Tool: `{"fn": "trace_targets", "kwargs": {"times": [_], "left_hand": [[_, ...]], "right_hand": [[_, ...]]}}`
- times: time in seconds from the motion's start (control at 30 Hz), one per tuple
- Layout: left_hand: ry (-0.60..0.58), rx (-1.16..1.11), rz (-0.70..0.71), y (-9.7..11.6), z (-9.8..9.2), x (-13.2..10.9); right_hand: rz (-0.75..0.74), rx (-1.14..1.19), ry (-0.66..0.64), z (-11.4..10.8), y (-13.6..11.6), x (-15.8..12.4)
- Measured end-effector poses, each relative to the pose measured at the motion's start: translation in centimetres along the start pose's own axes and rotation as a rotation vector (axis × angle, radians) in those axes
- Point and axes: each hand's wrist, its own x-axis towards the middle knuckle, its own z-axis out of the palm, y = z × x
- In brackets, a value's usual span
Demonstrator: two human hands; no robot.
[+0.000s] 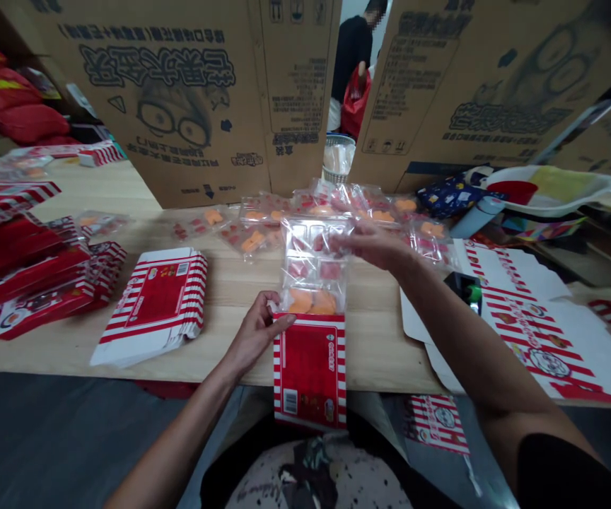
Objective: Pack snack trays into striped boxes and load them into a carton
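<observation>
— So, what have the hands got hold of?

— Well, on my screen the left grip (257,332) is closed on the upper left corner of a red-and-white striped box (310,371), with the thumb lying along its top edge. The box lies flat and lengthwise, its far half on the counter (242,272) and its near half hanging over the edge towards my lap.

— And the other one?

— My right grip (372,246) is pinched on the far end of a clear tray (313,272). It carries orange pieces at its near end and red ones further up. The tray's near end meets the top edge of the box, just beside my left thumb. I cannot tell whether it sits inside the opening.

— What lies around them?

— To the left, a stack of flat cartons (154,300) in the same stripes rests on the counter, well apart from the box. Behind the tray, loose trays (255,230) are strewn along the foot of tall cardboard cases (189,99). To the right lies a printed sheet (528,325). Through the gap between the cases, another person (352,56) stands with a red bag (356,99).
</observation>
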Motion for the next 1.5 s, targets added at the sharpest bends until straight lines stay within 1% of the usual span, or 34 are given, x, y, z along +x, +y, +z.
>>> {"fn": "trace_targets", "kwargs": {"times": [0.03, 0.07, 0.1, 0.2, 0.27, 0.37, 0.43, 0.47, 0.5, 0.53, 0.63, 0.67, 0.7, 0.73, 0.77, 0.83, 0.87, 0.93, 0.97, 1.0, 1.07, 1.13, 1.17, 1.2, 1.23, 1.3, 1.37, 1.43, 1.5], "left_hand": [[-0.017, 0.000, 0.002, 0.3, 0.0, 0.0], [-0.028, 0.002, 0.005, 0.5, 0.0, -0.1], [-0.033, 0.003, 0.008, 0.7, 0.0, -0.2], [-0.038, -0.041, 0.003, 0.9, 0.1, -0.8], [-0.045, -0.099, -0.016, 0.9, 0.4, -1.3], [-0.027, -0.135, -0.035, 1.0, 1.1, -2.1], [-0.013, -0.122, -0.026, 1.6, 1.6, -2.4], [-0.016, -0.112, -0.017, 2.2, 1.9, -2.5], [-0.021, -0.102, 0.000, 2.9, 2.1, -2.5], [-0.022, -0.091, 0.030, 3.8, 2.2, -2.4], [0.020, -0.019, 0.206, 6.9, 1.9, -1.3], [0.037, 0.019, 0.271, 7.9, 1.7, -0.7], [0.040, 0.058, 0.318, 8.6, 1.4, 0.0], [0.031, 0.093, 0.342, 9.0, 1.2, 0.6], [0.019, 0.120, 0.350, 9.2, 1.0, 1.3], [0.031, 0.157, 0.361, 8.6, 1.1, 2.4], [0.077, 0.169, 0.383, 7.9, 1.3, 2.8], [0.217, 0.184, 0.448, 6.6, 2.0, 3.1], [0.274, 0.182, 0.476, 5.9, 2.3, 3.0], [0.306, 0.174, 0.496, 5.4, 2.6, 2.9], [0.292, 0.158, 0.506, 4.6, 2.8, 2.4], [0.240, 0.130, 0.503, 4.2, 2.4, 1.8], [0.222, 0.110, 0.500, 4.1, 2.1, 1.7], [0.212, 0.087, 0.496, 3.9, 1.8, 1.5], [0.208, 0.064, 0.493, 3.7, 1.5, 1.5], [0.218, 0.030, 0.503, 3.3, 1.2, 1.4], [0.271, 0.014, 0.540, 2.9, 1.3, 1.4], [0.317, -0.019, 0.578, 2.7, 1.6, 1.4], [0.324, -0.039, 0.572, 2.6, 2.1, 1.4]], "right_hand": [[-0.058, 0.001, 0.075, -0.2, -0.6, 0.2], [-0.100, -0.002, 0.102, -0.2, -1.2, 0.4], [-0.129, -0.009, 0.085, -0.2, -1.7, 0.6], [-0.125, -0.013, -0.086, -0.1, -2.4, 0.9], [-0.067, -0.006, -0.183, -0.1, -2.3, 0.9], [0.024, -0.063, -0.276, -0.1, -2.8, 0.7], [0.040, -0.113, -0.329, 0.3, -4.2, 0.3], [0.021, -0.132, -0.339, 0.6, -5.3, 0.0], [-0.018, -0.152, -0.321, 1.0, -6.6, -0.3], [-0.074, -0.182, -0.274, 1.5, -8.1, -0.6], [-0.277, -0.359, -0.022, 2.6, -12.4, -1.3], [-0.328, -0.427, 0.051, 2.8, -13.3, -1.4], [-0.369, -0.495, 0.095, 3.1, -13.9, -1.4], [-0.401, -0.558, 0.110, 3.3, -14.0, -1.3], [-0.425, -0.613, 0.104, 3.5, -13.7, -1.2], [-0.456, -0.681, 0.060, 3.9, -12.3, -0.7], [-0.460, -0.696, 0.041, 4.0, -11.4, -0.4], [-0.450, -0.706, 0.011, 4.1, -9.8, 0.2], [-0.444, -0.715, -0.010, 4.0, -9.3, 0.4], [-0.440, -0.730, -0.040, 3.9, -9.0, 0.7], [-0.435, -0.763, -0.145, 3.7, -8.7, 1.0], [-0.417, -0.820, -0.285, 3.7, -8.5, 1.0], [-0.416, -0.865, -0.325, 3.9, -8.3, 0.9], [-0.421, -0.923, -0.333, 4.2, -8.0, 0.6], [-0.435, -0.993, -0.306, 4.6, -7.6, 0.3], [-0.485, -1.148, -0.181, 5.6, -6.7, -0.7], [-0.538, -1.263, -0.080, 6.6, -6.0, -1.7], [-0.601, -1.321, -0.059, 7.5, -5.4, -2.5], [-0.642, -1.326, -0.080, 8.2, -5.2, -3.0]]}}
